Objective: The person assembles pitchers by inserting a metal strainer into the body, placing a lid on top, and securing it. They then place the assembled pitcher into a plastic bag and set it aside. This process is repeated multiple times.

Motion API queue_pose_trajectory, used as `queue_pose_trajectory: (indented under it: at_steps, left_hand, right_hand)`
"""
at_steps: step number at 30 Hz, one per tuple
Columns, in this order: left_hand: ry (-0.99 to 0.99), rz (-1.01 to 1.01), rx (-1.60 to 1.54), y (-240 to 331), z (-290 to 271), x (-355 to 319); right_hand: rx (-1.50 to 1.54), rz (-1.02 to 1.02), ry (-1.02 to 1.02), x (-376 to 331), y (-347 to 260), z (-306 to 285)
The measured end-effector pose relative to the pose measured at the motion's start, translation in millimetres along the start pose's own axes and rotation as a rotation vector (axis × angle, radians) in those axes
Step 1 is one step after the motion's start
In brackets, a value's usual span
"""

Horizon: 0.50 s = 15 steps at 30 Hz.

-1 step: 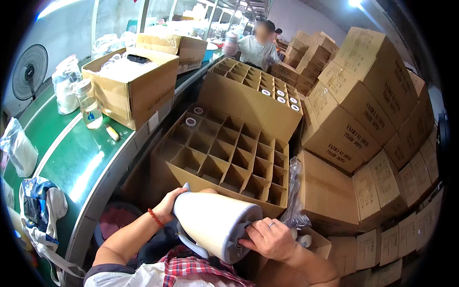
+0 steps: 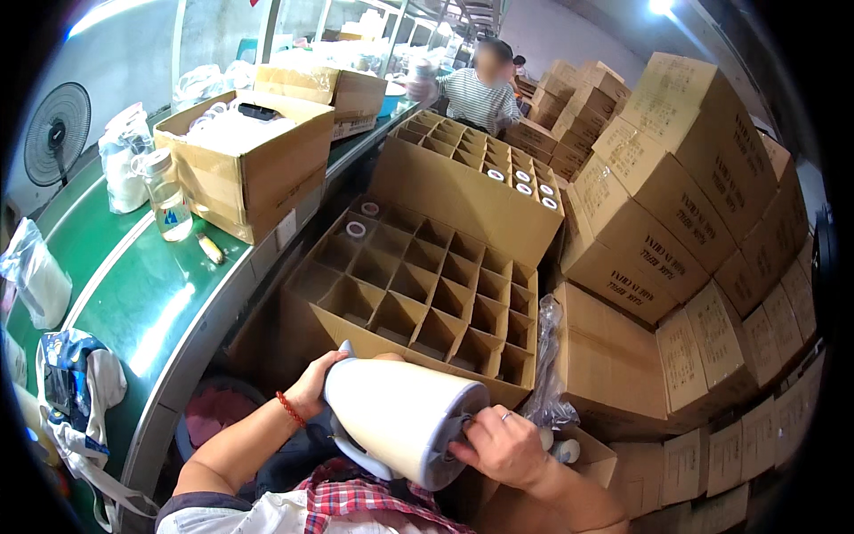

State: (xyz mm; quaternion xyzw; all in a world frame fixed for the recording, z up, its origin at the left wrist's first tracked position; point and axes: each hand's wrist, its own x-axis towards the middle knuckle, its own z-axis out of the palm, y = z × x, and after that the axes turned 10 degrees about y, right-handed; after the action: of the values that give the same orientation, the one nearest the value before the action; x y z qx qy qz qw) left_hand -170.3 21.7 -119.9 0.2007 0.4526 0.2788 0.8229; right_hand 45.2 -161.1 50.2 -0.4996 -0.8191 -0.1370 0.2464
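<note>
White jug (image 2: 405,427) lies on its side over the lap, base toward the right hand (image 2: 503,445), whose fingers curl onto the base rim; left hand (image 2: 313,384) cups the top end, steadying it; divided carton (image 2: 418,294) open just ahead

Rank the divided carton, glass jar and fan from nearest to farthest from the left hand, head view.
From the left hand:
1. Divided carton, just ahead, to its right.
2. Glass jar, on the green belt, left.
3. Fan, far left, by the wall.

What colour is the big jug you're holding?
White, with a grey base: the jug shows best in the head view.
</note>
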Motion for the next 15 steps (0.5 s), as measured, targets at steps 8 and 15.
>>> queue_pose_trajectory:
  at_steps: [8, 15]
  left_hand:
    - [-0.291, 1.720, 0.608, 46.1, 38.5, -76.0]
    - [-1.096, 2.156, 0.777, 52.8, 90.7, -131.2]
  right_hand:
    - [1.684, 1.449, 0.337, -141.4, 46.2, 108.4]
    - [1.802, 1.529, 0.676, -149.4, 21.3, 138.4]
